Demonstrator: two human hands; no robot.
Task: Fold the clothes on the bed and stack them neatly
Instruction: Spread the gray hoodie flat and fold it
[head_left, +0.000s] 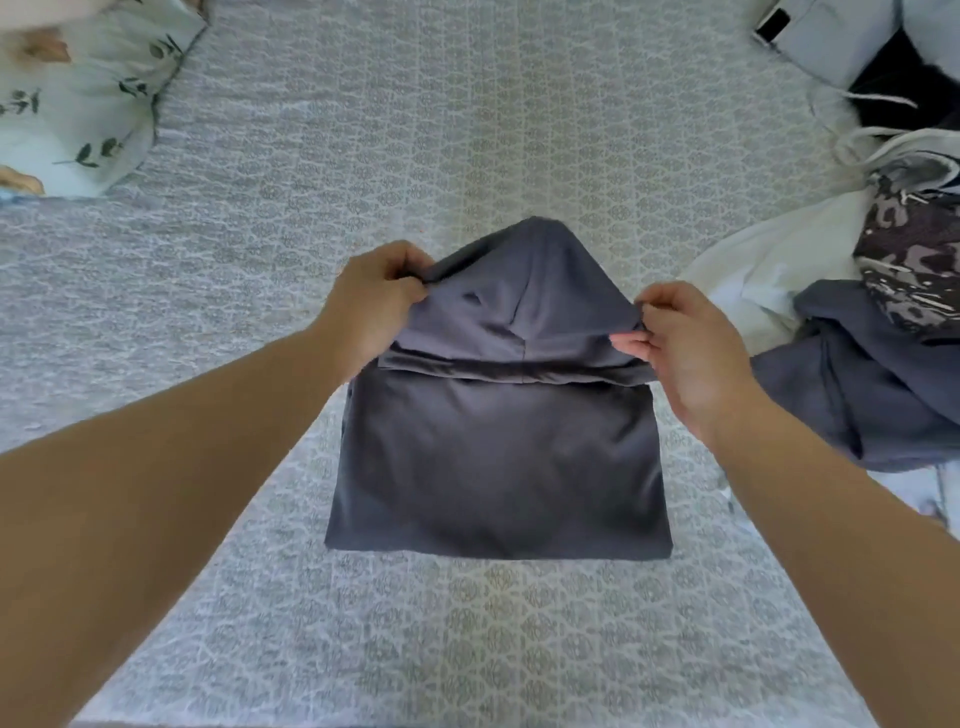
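Observation:
A dark grey garment (493, 457) lies partly folded in the middle of the bed (415, 130), its near part flat in a rectangle. Its far part is lifted and doubled back toward me. My left hand (371, 306) pinches the raised fold's left corner. My right hand (685, 348) pinches the right corner at about the same height. Both hands hold the cloth a little above the flat part.
A pile of unfolded clothes (862, 364) lies at the right: white, dark grey and a patterned piece, with white drawstrings. A leaf-print pillow (78, 104) sits at the far left. The patterned bedspread lies bare around the garment.

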